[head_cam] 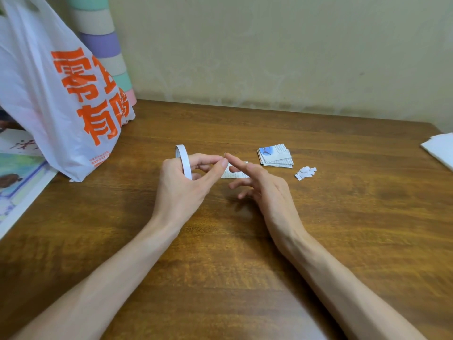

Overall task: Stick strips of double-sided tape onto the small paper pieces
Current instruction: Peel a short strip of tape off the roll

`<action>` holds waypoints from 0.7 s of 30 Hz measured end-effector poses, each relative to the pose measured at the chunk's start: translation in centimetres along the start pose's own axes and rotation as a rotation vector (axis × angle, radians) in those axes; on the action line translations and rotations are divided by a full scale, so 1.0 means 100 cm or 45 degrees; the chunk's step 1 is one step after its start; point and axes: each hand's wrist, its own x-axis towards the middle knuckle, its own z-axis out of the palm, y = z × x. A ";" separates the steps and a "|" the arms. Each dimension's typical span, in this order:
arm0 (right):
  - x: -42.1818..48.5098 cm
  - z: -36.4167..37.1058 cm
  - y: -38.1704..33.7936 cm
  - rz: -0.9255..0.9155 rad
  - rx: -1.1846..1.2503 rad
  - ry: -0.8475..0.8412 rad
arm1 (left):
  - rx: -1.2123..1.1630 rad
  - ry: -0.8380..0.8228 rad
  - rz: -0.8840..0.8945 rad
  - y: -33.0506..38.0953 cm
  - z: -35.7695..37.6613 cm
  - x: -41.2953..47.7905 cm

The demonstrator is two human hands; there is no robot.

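Note:
My left hand (186, 177) holds a white roll of double-sided tape (183, 160), its fingers curled through and around the ring. My right hand (257, 180) is beside it with fingers stretched, the forefinger tip meeting the left fingertips at the tape's free end. Under both hands lies a small printed paper piece (232, 174) on the wooden table (220, 241). To the right sits a stack of small printed paper pieces (275, 155), and beyond it a little heap of white backing scraps (305, 172).
A white plastic bag with orange lettering (61, 89) stands at the back left, with striped rolls (105, 45) behind it. Printed sheets (17, 177) lie at the left edge. White paper (438, 148) overhangs the right edge. The wall runs along the table's back.

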 end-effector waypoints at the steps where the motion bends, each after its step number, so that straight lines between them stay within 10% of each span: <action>1: 0.000 0.000 0.000 0.001 0.005 0.000 | 0.002 -0.002 0.006 -0.001 0.000 0.000; 14: -0.001 0.003 0.002 -0.072 -0.089 0.015 | 0.190 0.023 0.063 0.001 -0.002 0.001; 21: -0.001 0.001 -0.008 0.131 0.406 -0.026 | 0.190 -0.032 0.051 0.002 -0.002 0.000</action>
